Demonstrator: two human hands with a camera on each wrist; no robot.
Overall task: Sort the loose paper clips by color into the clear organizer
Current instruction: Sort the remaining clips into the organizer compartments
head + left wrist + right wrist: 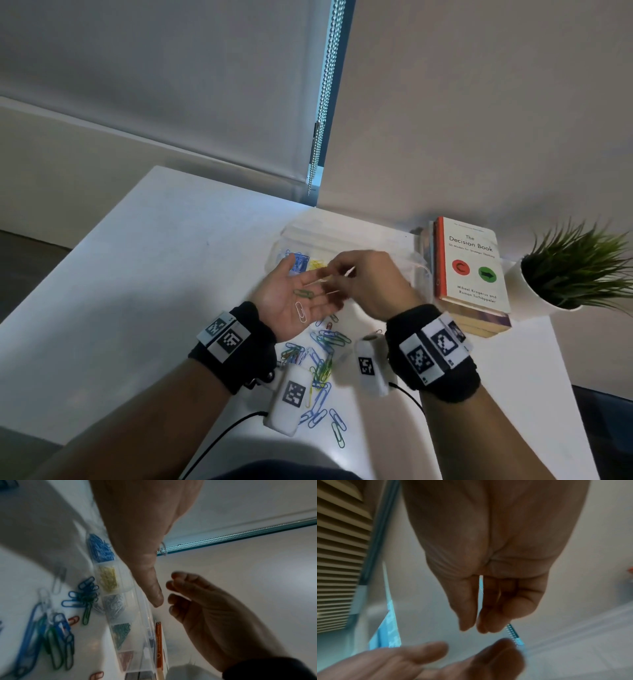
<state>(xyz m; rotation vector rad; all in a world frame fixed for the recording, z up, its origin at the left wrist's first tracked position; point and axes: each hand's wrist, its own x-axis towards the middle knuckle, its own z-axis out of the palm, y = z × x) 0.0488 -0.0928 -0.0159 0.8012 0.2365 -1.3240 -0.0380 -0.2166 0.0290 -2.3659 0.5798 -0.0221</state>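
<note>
Loose paper clips [320,359] lie heaped on the white worktop [137,274] just below our hands, blue, green and white tangled together. Behind the hands sits the clear organizer [135,615], its compartments holding blue, yellow, white, green and red clips. Our left hand [294,301] is flat, palm up, carrying a green clip [305,293] and a white clip [300,311]. Our right hand [371,284] hovers over it, fingertips pinched together; whether they grip anything we cannot tell. Tilting the palm could spill both clips back into the heap.
</note>
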